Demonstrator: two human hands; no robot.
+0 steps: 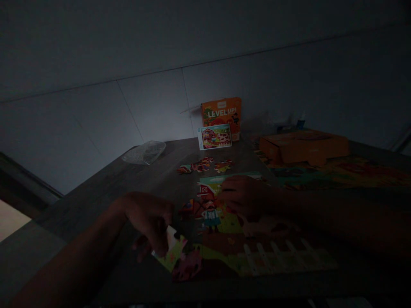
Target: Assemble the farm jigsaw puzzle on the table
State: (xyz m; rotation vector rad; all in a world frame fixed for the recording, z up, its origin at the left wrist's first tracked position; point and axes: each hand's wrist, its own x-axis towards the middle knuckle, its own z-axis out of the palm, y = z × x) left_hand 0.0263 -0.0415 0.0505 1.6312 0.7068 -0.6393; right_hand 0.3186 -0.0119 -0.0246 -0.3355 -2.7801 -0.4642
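Note:
The scene is very dim. A partly assembled farm jigsaw puzzle (244, 248) lies on the dark table (96, 188) in front of me. My left hand (149, 220) hovers at the puzzle's left edge, fingers curled downward and touching a piece there; what they hold is too dark to make out. My right hand (242, 194) rests on the puzzle's upper part, fingers bent and pressed on the pieces near the barn. Loose puzzle pieces (205, 165) lie in a small cluster just beyond the puzzle.
An orange puzzle box (221, 112) stands against the wall with a picture card (215, 137) leaning on it. A clear plastic bag (144, 152) lies at the back left. An orange box lid (303, 146) and another puzzle (353, 171) sit on the right.

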